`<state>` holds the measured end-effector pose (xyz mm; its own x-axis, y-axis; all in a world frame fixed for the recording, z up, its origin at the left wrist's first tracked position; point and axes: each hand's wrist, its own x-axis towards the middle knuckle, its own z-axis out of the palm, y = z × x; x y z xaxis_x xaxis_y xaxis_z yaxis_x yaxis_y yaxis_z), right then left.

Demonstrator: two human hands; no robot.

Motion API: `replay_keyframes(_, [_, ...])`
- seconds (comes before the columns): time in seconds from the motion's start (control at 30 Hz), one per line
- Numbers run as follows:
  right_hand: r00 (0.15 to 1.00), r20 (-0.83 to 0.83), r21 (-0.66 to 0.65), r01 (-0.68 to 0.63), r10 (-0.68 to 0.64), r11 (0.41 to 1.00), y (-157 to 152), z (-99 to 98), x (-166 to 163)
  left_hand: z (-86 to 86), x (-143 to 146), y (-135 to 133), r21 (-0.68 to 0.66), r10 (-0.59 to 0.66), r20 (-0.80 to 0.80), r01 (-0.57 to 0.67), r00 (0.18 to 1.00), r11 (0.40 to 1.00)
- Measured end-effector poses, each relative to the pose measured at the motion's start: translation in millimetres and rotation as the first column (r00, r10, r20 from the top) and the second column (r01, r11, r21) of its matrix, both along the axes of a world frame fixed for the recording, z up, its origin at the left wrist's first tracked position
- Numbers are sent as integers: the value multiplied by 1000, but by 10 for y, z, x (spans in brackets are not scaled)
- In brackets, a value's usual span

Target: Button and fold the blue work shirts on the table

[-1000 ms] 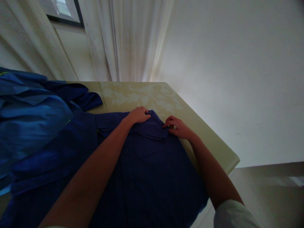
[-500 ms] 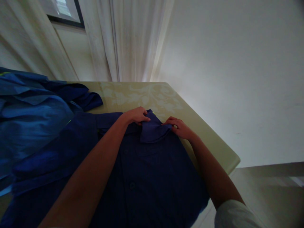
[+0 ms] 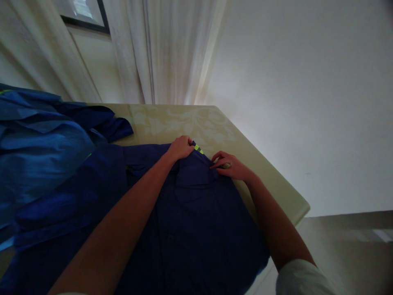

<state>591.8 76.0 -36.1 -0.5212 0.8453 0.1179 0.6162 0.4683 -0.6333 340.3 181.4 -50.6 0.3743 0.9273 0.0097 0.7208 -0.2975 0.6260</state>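
Observation:
A navy button-front shirt (image 3: 196, 229) lies spread in front of me, partly hanging past the table's near edge. My left hand (image 3: 181, 147) is closed on the cloth at its upper edge, beside a yellow-green striped strip (image 3: 198, 149). Below that hand, a pocket flap (image 3: 196, 174) rests on the shirt front. My right hand (image 3: 230, 166) touches the shirt's right edge beside the flap, with its fingers extended and a little apart. A ring shows on one of its fingers. My left forearm covers part of the shirt front.
A pale table (image 3: 264, 164) with a leaf pattern runs beneath the shirt. To the left lies a heap of lighter blue clothing (image 3: 46, 147) with a dark sleeve. Curtains (image 3: 175, 53) hang behind the table, and a white wall (image 3: 307, 102) stands along its right side.
The raised pocket flap now lies flatter, and more of the yellow-green strip shows. My left hand has shifted slightly up and right. The right hand's fingers have loosened from the flap's corner.

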Motion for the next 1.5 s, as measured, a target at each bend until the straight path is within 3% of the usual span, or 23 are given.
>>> replay_keyframes(0.17, [995, 5, 47, 95, -96, 994, -31, 51, -79, -83, 30, -136, 179, 67, -64, -54, 996, 982])
replay_keyframes(0.3, [980, -10, 232, 196, -199, 953, -84, 138, -243, -151, 43, -154, 411, -72, -85, 101, 994, 906])
replay_keyframes(0.37, [978, 9, 310, 196, -209, 930, -132, 169, -371, -182, 40, -127, 456, -148, -114, 184, 982, 871])
replay_keyframes(0.43, [976, 93, 327, 155, -195, 932, -175, 156, -504, -209, 37, -101, 444, -194, -134, 234, 972, 865])
replay_keyframes(0.57, [921, 367, 208, 54, -130, 977, -164, 3, -662, -232, 31, -97, 441, -203, -147, 248, 968, 862])
replay_keyframes(0.63, [908, 405, 158, 50, -111, 986, -123, -58, -653, -220, 26, -109, 449, -196, -140, 239, 971, 861])
replay_keyframes(0.83, [964, 239, 9, -122, 116, 993, -109, 82, -428, -108, -47, -173, 335, -167, -93, 189, 982, 923])
replay_keyframes(1.0, [962, 252, 45, -115, 100, 992, -114, 162, -329, 30, -338, -576, 439, -295, -166, 339, 941, 832])
replay_keyframes(1.17, [973, 222, 60, -78, 63, 995, -66, 173, -211, 53, -702, -1016, 385, -479, -327, 577, 815, 720])
replay_keyframes(1.27, [979, 204, 91, -38, 19, 995, -58, 190, -133, 15, -729, -1123, 380, -431, -375, 560, 821, 736])
replay_keyframes(1.4, [998, 55, 32, -32, 30, 999, -27, 148, -86, 2, -558, -1281, 436, -335, -359, 474, 871, 765])
replay_keyframes(1.5, [999, 11, 38, 49, -50, 998, 35, 53, -68, 21, -443, -1405, 428, -358, -388, 510, 849, 746])
